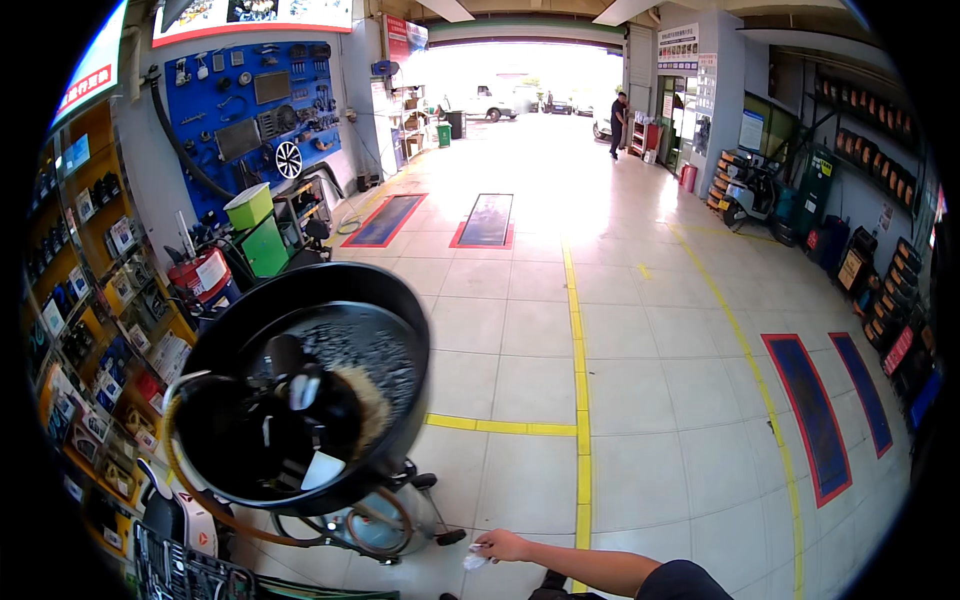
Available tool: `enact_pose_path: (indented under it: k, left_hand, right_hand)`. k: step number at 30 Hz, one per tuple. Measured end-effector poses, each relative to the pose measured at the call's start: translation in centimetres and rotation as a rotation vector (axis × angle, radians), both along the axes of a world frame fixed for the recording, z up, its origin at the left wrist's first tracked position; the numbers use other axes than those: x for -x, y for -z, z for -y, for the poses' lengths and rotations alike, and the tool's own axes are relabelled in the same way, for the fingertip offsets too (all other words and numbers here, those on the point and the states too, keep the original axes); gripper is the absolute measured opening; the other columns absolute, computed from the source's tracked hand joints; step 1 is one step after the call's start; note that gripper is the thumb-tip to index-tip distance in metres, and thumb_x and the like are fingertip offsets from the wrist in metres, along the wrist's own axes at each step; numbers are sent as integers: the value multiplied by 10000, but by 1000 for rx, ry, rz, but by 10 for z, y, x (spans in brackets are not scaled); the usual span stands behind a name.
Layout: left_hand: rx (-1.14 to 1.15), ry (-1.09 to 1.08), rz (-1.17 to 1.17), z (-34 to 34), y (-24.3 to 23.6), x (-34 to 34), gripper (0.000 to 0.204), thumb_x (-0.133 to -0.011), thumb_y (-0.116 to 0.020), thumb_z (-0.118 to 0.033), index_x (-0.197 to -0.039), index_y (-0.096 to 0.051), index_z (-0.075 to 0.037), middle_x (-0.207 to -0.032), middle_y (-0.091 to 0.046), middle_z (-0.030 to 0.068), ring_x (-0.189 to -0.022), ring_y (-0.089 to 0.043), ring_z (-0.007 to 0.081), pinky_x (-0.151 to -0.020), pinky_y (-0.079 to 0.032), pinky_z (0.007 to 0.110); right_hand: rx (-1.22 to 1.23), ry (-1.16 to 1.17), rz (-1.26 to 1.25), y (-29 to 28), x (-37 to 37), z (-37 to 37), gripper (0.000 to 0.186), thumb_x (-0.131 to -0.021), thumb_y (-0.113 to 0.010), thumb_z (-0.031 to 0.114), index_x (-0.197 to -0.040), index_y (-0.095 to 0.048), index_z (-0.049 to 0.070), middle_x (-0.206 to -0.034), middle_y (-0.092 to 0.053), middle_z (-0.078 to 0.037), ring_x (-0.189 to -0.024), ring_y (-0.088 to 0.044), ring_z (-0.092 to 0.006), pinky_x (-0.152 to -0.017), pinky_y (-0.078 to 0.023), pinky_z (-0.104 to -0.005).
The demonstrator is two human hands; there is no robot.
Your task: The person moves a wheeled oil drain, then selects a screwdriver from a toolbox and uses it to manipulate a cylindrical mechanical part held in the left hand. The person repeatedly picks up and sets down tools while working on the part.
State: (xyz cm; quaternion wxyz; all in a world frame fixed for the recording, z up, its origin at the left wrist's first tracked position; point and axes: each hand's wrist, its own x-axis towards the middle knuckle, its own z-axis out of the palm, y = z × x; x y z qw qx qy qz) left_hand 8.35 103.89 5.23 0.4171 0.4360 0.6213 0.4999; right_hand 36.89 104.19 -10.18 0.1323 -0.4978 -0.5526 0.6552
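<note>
My right hand is low in the middle of the view, its fingers closed on a crumpled white piece, maybe a wipe or tissue. The arm behind it comes in from the lower right under a dark sleeve. To the left of that hand, apart from it, stands a large round black drain pan on a wheeled base. Dark parts and a white flat piece lie in the pan, and wet dark liquid coats its inside. A brown hose curves round its near side. My left hand does not show.
Glass-front shelves with packaged parts line the left. A green cabinet stands beyond the pan, and an open tool case lies near it. Yellow lines and red-edged floor panels mark the tiles. A person stands far back.
</note>
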Motion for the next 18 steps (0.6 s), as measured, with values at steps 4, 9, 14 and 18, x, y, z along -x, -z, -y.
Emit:
enact_pose_path:
  k: [4,9,14,18]
  left_hand:
    - [79,142,16,7,11,-83,429,-1041,-688,-407,-1316,-693,-78,-1169,-766,74,-944,-693,170,-795,-543,312]
    - [151,148,-5,12,5,-116,426,-1042,-695,-388,-1329,-692,-74,-1180,-767,79,-960,-698,171,-809,-549,314]
    - [177,161,-8,8,6,-138,424,-1043,-702,-369,-1341,-691,-69,-1190,-769,84,-977,-703,173,-823,-554,317]
    - [211,133,-28,17,11,-135,423,-1043,-707,-354,-1352,-690,-65,-1199,-770,88,-990,-706,174,-833,-559,318]
  right_hand:
    - [-7,-32,46,9,-87,10,467,-1042,-754,352,-1375,-731,26,-1088,-799,-115,-861,-751,-175,-760,-650,-354]
    - [88,9,280,32,-190,22,436,-1064,-745,360,-1327,-756,12,-1100,-810,-105,-884,-770,-172,-773,-656,-353]
    - [96,180,207,71,-253,30,444,-1053,-756,368,-1312,-765,8,-1069,-811,-110,-882,-775,-182,-782,-662,-354]
    - [111,217,149,67,-246,29,441,-1043,-766,356,-1299,-767,-3,-1058,-811,-118,-895,-774,-186,-770,-659,-350]
